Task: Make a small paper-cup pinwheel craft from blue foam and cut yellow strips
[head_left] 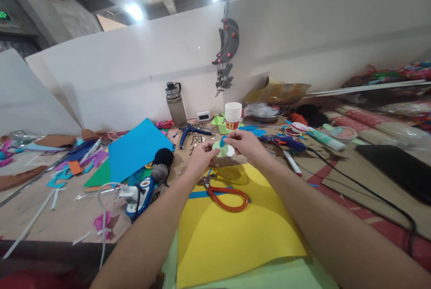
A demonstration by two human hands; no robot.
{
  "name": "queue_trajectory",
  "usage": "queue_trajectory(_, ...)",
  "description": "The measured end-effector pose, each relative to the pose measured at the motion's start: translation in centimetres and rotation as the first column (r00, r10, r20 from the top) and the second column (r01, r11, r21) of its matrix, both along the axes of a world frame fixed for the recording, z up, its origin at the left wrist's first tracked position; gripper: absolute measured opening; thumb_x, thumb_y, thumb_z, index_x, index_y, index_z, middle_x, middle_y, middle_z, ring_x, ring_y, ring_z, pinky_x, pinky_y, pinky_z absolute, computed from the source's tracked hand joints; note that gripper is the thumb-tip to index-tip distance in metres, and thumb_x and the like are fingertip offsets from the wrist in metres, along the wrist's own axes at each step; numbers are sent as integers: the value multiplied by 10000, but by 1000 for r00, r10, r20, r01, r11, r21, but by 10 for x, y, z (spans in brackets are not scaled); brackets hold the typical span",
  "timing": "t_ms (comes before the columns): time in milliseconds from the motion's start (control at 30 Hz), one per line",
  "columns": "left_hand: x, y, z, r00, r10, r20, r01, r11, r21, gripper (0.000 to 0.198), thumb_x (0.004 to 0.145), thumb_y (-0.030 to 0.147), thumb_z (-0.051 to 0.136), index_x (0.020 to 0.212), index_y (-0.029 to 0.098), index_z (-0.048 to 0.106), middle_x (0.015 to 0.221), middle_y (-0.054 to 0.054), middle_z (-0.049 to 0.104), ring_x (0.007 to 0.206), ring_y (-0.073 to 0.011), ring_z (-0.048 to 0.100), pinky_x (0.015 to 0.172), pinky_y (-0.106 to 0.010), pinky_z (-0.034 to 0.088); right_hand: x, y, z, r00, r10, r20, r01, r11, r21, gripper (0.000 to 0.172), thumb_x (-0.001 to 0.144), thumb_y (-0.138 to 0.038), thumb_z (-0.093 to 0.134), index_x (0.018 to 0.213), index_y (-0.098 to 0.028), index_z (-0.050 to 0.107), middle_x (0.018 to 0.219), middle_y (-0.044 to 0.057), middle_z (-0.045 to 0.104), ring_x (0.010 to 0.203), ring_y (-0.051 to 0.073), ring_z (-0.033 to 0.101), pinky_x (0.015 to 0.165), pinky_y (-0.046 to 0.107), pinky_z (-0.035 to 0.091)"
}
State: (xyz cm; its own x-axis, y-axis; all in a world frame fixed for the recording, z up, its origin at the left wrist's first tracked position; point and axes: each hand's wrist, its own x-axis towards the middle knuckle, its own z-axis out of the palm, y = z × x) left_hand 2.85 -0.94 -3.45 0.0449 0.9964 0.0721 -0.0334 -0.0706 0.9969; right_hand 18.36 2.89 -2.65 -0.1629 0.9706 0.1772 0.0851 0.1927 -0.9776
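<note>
Progress looks partial: left hand (205,153) pinches a pale-green round paper-like disc (221,148), already shaped, above the cluttered tan table (70,217); right hand (244,142) pinches a small rounded blue piece (222,141) at its rim, fixing seemingly unfinished.

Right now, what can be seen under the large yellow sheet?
A pale green sheet sticks out beneath the near edge of the yellow sheet; whatever else it covers cannot be seen.

At centre frame, the left hand (202,156) hides an edge of a pale green disc (221,149), the right hand (247,143) part of a blue piece (222,141). The frame's right edge cuts off a black slab (397,168); the display on a white device (203,116) is too small to read.
</note>
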Motion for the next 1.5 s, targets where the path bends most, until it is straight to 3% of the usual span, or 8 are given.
queue_trajectory(1500, 0, -2, 2, 999, -28, -16, 28, 1000, -7, 289, 606, 329, 725, 802, 145, 619, 634, 29, 536, 476, -53, 406, 423, -188, 279, 0, 7, -8, 994, -54, 99, 46, 996, 80, 201, 678, -365, 641, 676, -166, 614, 558, -27, 540, 464, 85, 459, 435, 217, 345)
